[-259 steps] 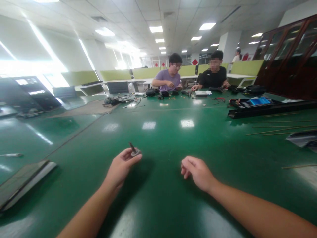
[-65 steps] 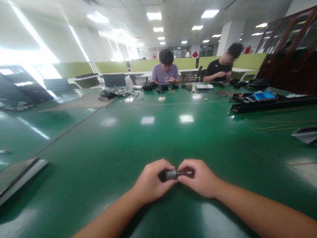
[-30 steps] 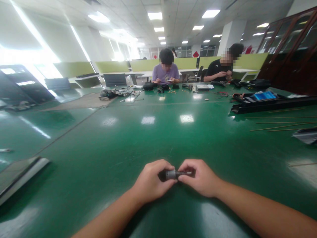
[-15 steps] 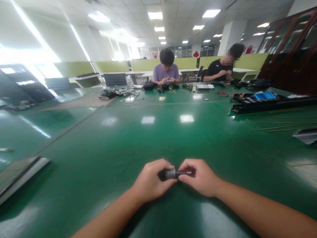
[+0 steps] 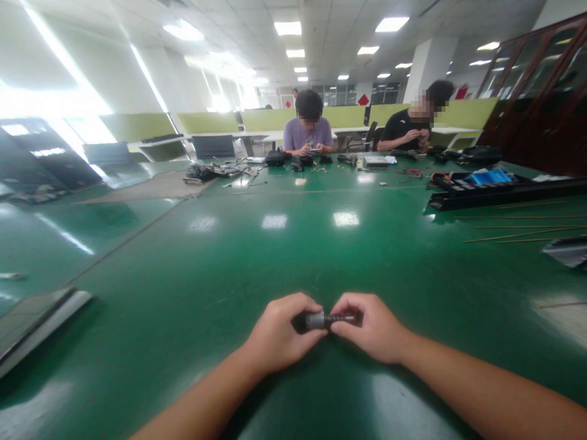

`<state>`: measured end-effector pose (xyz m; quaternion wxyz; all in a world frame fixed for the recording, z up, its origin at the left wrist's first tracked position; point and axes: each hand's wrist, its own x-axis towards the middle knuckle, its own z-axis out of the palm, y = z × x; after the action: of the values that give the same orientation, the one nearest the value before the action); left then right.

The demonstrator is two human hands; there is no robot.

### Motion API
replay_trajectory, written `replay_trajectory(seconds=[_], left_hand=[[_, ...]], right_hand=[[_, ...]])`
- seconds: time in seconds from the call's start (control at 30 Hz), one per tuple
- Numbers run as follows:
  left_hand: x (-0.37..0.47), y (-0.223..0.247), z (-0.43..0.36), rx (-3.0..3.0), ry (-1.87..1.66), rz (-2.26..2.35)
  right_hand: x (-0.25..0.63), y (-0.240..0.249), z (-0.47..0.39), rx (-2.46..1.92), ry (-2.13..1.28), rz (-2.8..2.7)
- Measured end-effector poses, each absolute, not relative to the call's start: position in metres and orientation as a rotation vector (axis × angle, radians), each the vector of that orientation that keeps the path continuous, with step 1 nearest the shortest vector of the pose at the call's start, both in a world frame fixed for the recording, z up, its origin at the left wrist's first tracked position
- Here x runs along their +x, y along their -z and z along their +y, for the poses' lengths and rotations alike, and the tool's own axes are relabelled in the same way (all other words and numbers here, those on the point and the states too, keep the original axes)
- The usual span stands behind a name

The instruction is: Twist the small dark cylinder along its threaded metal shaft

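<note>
Metal cylinder [image 5: 315, 320] with shaft [image 5: 342, 318]: pinched between left hand [image 5: 279, 333] and right hand [image 5: 373, 327]; unchanged over the last second, work still in hand.

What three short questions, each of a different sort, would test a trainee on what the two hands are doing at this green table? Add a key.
1. True or false: the left hand and the right hand both grip the small metal part.
2. Which way does the part's thin shaft point? A) towards the right hand B) towards the left hand C) straight up
3. Fill in: the hands are low over the green ____.

Key: 1 true; 2 A; 3 table. Two other people sit at its far side, and a long black tray lies at the right.
</note>
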<state>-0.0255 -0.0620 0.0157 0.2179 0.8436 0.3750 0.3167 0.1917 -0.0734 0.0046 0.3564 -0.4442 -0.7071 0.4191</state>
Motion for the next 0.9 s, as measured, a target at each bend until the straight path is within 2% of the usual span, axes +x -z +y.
replay_trajectory(seconds=[0.9], left_hand=[[-0.0262, -0.0148, -0.0605, 2.333, -0.906, 1.024]], right_hand=[[0.192, 0.0009, -0.0732, -1.149, -1.105, -1.798]])
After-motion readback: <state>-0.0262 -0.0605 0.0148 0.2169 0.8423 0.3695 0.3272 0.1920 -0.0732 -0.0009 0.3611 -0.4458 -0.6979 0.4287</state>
